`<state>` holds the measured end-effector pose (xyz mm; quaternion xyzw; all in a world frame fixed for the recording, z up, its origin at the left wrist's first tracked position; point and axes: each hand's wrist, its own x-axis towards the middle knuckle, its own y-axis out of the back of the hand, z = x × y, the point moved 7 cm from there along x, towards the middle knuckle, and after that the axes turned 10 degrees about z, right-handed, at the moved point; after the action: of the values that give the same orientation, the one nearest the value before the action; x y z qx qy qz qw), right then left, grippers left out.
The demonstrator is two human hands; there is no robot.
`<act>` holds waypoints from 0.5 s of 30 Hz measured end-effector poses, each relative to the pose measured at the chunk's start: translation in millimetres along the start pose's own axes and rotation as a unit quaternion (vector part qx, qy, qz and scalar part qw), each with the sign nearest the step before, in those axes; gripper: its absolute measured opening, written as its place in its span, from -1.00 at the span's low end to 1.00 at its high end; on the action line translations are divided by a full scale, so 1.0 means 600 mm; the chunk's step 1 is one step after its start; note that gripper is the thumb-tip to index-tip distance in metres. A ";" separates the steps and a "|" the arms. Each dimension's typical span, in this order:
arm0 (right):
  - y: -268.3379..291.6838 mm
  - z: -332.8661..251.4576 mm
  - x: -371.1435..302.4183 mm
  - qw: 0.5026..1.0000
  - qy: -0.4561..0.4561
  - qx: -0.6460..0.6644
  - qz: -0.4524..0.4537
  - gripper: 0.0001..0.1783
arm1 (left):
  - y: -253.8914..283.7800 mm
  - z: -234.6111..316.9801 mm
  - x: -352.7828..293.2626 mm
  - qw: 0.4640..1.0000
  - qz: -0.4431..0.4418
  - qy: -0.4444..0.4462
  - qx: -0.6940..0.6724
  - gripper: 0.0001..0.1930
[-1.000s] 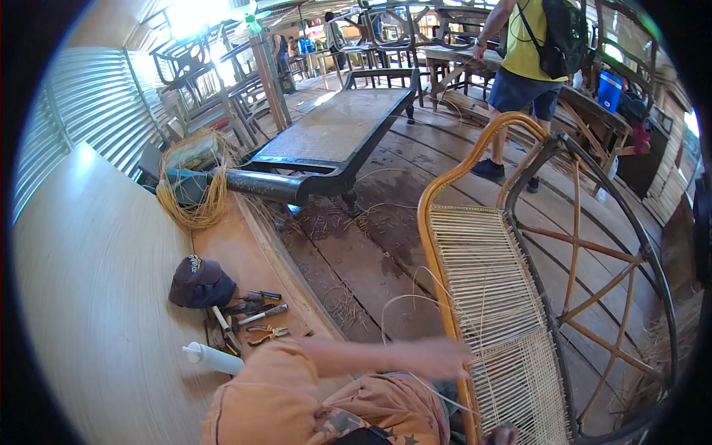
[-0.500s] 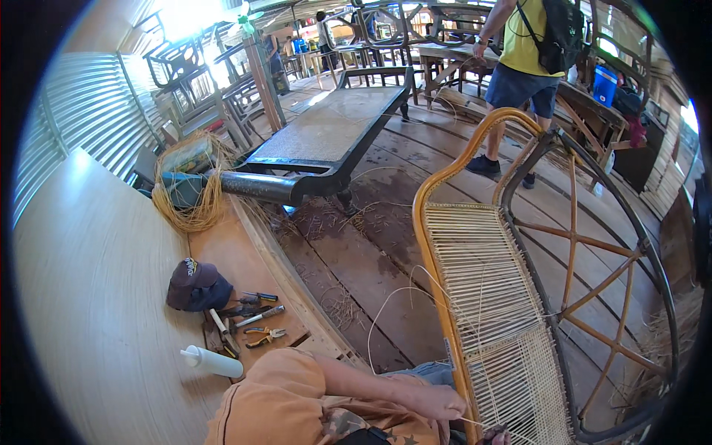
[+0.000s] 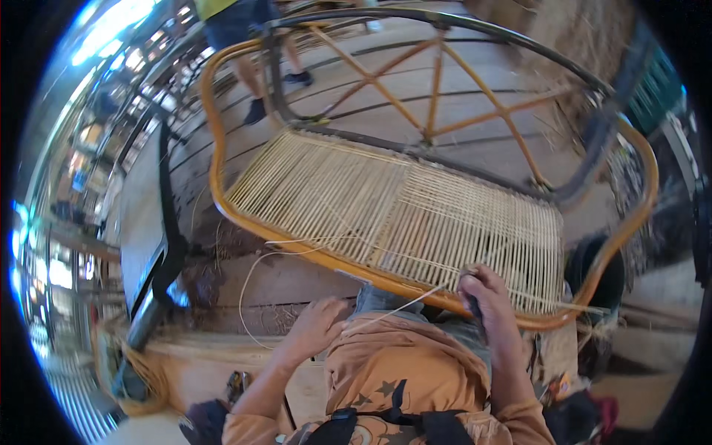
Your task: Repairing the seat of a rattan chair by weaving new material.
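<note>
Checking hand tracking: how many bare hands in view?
2. The left bare hand is at the thin pale cane strand; the right bare hand grips a slim dark object by the near edge of the curved orange frame. Other people's hands may be hidden.

A: Colours, asap?
B: Rim [image 3: 400, 285] honey-orange; cane panel [image 3: 326, 185] pale straw, fine parallel stripes, w/ a slightly darker band approx. mid.
A: Other parts?
B: Curved rail [image 3: 356, 13] dk grey-blk; struts [image 3: 434, 89] orange-brown, some crossing in an X pattern.
A: Clothes, nr the bottom?
B: Shirt [image 3: 415, 363] faded orange w/ dk grey stars; straps [image 3: 345, 426] blk; jeans [image 3: 382, 300] faded blue.
A: Up top etc.?
B: Other person's top [image 3: 211, 7] yellow, shorts [image 3: 237, 26] navy, shoes [image 3: 256, 111] v. dk. Crate [image 3: 656, 89] teal-green. Floor [image 3: 356, 55] brown, w/ dk stripes b/w planks.
</note>
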<state>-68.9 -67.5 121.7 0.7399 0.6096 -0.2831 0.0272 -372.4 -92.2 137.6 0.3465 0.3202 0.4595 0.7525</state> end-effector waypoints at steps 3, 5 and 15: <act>-0.032 0.020 -0.004 0.999 -0.001 0.048 -0.021 -0.84 | -0.008 0.092 0.082 0.986 0.127 -0.069 -0.088 -0.58; -0.043 0.033 -0.014 0.997 -0.013 0.055 -0.045 -0.84 | -0.041 0.171 0.122 0.981 0.069 -0.003 -0.179 -0.61; -0.029 0.061 -0.049 0.985 -0.120 0.089 -0.088 -0.78 | -0.096 0.160 0.087 0.971 0.039 0.097 -0.215 -0.80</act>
<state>-101.6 -103.4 109.8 0.6434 0.6374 -0.4239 0.0090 -249.2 -85.8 135.3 0.1429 0.2713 0.5782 0.7561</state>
